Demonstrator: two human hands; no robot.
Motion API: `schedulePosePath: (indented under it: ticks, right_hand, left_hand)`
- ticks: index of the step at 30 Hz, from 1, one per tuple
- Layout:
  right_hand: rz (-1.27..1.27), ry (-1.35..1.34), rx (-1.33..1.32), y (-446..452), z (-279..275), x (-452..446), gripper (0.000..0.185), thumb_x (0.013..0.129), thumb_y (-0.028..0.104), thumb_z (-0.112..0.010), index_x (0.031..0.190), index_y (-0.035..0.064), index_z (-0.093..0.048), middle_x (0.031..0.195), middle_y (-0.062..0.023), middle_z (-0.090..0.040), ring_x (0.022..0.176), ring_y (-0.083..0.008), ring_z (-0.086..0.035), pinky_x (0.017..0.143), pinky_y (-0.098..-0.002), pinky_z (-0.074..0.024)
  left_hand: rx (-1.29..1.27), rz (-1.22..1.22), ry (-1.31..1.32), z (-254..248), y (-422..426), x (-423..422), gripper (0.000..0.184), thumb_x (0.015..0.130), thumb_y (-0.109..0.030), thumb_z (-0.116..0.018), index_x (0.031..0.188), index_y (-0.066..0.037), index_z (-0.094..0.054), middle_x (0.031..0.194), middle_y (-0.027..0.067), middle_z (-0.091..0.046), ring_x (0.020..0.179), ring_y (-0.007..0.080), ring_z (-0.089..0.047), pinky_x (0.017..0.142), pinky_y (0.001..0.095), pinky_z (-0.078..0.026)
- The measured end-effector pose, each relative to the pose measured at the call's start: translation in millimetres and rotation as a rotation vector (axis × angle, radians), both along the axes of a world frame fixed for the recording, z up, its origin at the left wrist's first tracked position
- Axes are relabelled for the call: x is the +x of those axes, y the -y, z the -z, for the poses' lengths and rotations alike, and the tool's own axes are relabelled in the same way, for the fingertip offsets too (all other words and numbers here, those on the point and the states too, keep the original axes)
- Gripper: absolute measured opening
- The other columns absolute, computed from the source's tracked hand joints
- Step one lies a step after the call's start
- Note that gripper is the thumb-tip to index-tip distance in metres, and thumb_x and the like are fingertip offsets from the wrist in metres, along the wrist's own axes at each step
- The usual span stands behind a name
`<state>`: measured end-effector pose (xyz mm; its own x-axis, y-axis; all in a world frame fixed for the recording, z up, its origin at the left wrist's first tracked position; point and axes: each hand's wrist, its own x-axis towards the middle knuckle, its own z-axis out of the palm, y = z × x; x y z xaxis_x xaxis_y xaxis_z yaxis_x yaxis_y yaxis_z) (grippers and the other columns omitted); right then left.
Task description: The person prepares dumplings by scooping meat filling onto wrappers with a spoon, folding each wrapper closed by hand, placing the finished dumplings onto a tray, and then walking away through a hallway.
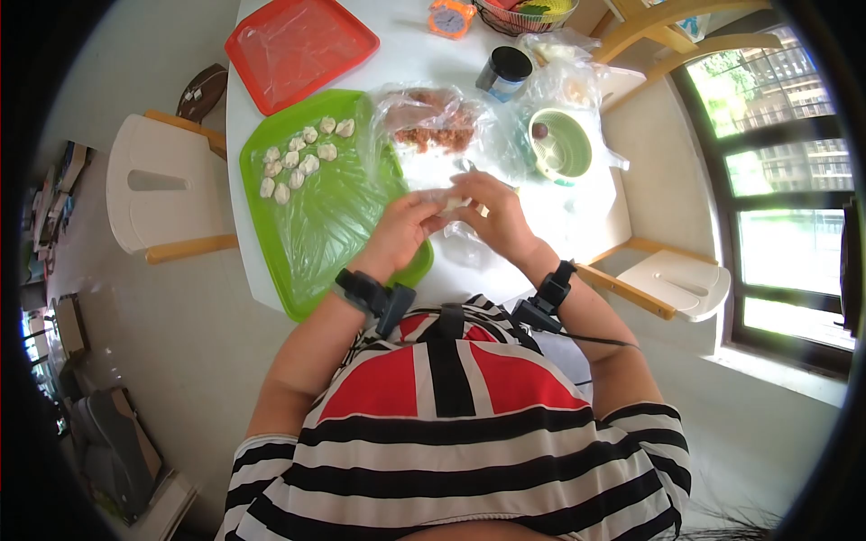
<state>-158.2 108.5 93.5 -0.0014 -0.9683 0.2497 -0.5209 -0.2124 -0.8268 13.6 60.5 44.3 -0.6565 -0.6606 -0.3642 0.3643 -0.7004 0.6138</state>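
Note:
Both hands meet over the white table, near the right edge of a green tray (338,239). My left hand (403,225) has its fingers closed on a small pale piece of dough (448,206). My right hand (494,215) pinches the same piece from the other side. On the plastic-lined green tray lie several small white dumplings (308,165), grouped in its upper part. Just beyond my hands, a clear plastic bag holds reddish-brown filling (435,135). Part of the dough is hidden behind my fingers.
A red tray (302,50) lies at the back left. At the back right are a dark-lidded jar (505,72), a light green container (561,149), plastic bags, an orange clock (449,18) and a wire basket (523,18). Chairs flank the table.

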Motion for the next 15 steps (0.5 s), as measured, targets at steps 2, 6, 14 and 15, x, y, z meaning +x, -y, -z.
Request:
schedulePosePath:
  ticks: [2,6,14,15]
  right_hand:
    - [-0.062,-0.011,0.004,-2.0,-0.4,-4.0,0.014,0.078,0.003,-0.067,0.093,0.0045,-0.068,0.083,-0.0094,-0.064,0.077,-0.0214,-0.061,0.067,-0.0311,-0.0506]
    - [-0.117,-0.166,-0.089,-2.6,0.8,-8.4,0.019,0.078,0.002,-0.066,0.097,0.0035,-0.066,0.083,-0.0126,-0.063,0.076,-0.0275,-0.061,0.068,-0.0341,-0.0506]
    - [0.041,-0.137,0.019,-6.8,10.2,1.7,0.008,0.078,0.0,-0.062,0.086,0.0002,-0.062,0.082,-0.0154,-0.063,0.072,-0.0295,-0.062,0.063,-0.0334,-0.0497]
    - [0.1,-0.108,0.137,-5.9,11.2,2.4,0.009,0.077,0.0,-0.062,0.086,-0.0004,-0.061,0.083,-0.0156,-0.064,0.072,-0.0291,-0.062,0.063,-0.0325,-0.0495]
  left_hand:
    - [0.028,0.01,-0.007,3.3,2.1,3.1,0.024,0.092,-0.007,-0.054,0.114,0.003,-0.056,0.107,0.0093,-0.06,0.096,0.0162,-0.061,0.087,0.0285,-0.05]
    - [0.013,0.041,0.064,-3.4,2.4,1.8,0.024,0.091,-0.007,-0.055,0.113,0.003,-0.057,0.107,0.0084,-0.061,0.095,0.0145,-0.06,0.085,0.0274,-0.05]
    - [-0.146,0.049,0.085,-2.6,-4.3,-5.0,0.022,0.091,-0.007,-0.058,0.111,0.003,-0.058,0.106,0.0094,-0.062,0.098,0.0152,-0.061,0.088,0.0274,-0.05]
    - [-0.154,0.035,0.084,-2.9,-5.2,-6.8,0.022,0.091,-0.006,-0.058,0.111,0.003,-0.058,0.105,0.0096,-0.063,0.098,0.0156,-0.061,0.089,0.0279,-0.05]
